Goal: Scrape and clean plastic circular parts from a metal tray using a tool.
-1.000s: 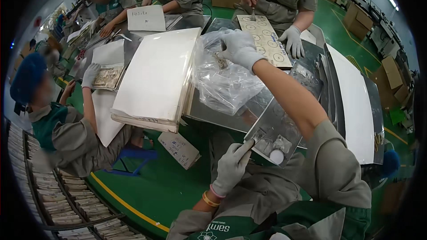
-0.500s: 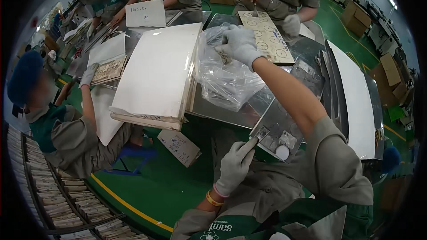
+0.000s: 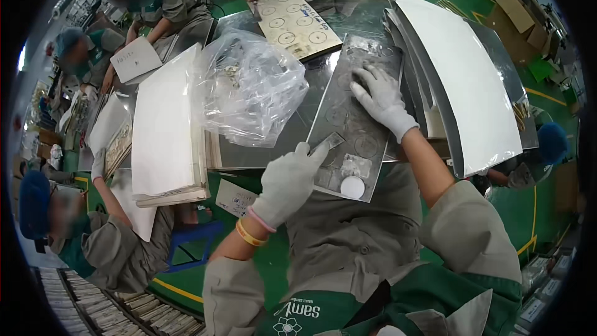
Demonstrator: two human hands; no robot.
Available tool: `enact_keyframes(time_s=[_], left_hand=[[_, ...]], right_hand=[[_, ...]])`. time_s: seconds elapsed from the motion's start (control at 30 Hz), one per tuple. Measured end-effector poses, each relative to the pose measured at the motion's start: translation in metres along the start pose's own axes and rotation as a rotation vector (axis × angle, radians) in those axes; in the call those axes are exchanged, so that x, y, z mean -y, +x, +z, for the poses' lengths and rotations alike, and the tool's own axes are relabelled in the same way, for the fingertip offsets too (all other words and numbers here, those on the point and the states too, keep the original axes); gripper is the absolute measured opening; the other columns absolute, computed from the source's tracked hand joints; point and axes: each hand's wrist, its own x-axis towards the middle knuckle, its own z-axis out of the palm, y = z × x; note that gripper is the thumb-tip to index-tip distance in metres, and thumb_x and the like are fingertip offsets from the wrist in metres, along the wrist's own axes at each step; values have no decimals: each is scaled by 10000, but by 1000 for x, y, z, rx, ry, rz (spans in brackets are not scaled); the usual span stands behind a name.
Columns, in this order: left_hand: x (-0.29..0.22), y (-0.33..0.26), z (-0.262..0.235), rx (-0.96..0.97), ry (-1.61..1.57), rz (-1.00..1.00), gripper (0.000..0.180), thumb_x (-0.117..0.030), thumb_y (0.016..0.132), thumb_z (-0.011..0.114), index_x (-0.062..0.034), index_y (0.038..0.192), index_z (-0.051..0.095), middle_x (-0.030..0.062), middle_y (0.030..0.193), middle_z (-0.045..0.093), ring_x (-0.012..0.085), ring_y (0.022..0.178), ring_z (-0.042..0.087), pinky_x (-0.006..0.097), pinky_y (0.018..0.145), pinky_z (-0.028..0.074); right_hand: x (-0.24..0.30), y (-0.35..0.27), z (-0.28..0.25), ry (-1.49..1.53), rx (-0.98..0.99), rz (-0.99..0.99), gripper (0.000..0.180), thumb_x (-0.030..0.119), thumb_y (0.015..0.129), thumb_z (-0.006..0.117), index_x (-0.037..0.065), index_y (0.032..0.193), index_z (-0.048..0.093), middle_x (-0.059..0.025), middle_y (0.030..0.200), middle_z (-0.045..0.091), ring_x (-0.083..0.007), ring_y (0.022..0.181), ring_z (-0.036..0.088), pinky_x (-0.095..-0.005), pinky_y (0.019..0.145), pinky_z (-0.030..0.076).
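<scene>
A long dark grey plate (image 3: 323, 119) with faint circle outlines lies in front of me, its near end jutting past the table edge. My left hand (image 3: 287, 182), in a white glove, is closed on a small flat, shiny rectangular blade (image 3: 335, 141) at the plate's left edge. My right hand (image 3: 380, 98), gloved too, lies palm down on the far part of the plate, fingers spread. Whether something thin is under its palm cannot be seen. Near the plate's close end sit a white round disc (image 3: 352, 187) and a crumpled clear packet (image 3: 356, 166).
A big clear plastic bag (image 3: 252, 96) stands left of the plate, beside a stack of white boards (image 3: 166, 124). Large upright sheets (image 3: 457, 81) lean at the right. Across the table a person works on a cream board with circles (image 3: 298, 22). Other people sit at the left.
My right hand has left the plastic bag and come down onto the grey plate. My left hand still grips the blade at the plate. The whole view has shifted.
</scene>
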Motion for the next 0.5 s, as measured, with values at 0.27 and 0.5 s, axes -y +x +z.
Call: enact_keyframes(time_s=[0.27, 0.5], left_hand=[[-1, 51, -22, 313, 130, 221, 438, -67, 795, 593, -96, 1229, 537, 93, 873, 546, 243, 641, 666, 359, 512, 529], [-22, 84, -42, 567, 225, 122, 445, -111, 817, 584, -102, 1259, 535, 116, 909, 549, 268, 689, 662, 390, 557, 529]], right_hand=[[10, -12, 0, -55, -72, -68, 485, 412, 925, 525, 132, 1321, 520, -125, 1375, 492, -293, 1292, 427, -436, 1077, 312], [13, -12, 0, -51, -99, -40, 478, 425, 929, 494, 119, 1292, 550, -133, 1359, 512, -265, 1298, 433, -425, 1084, 294]])
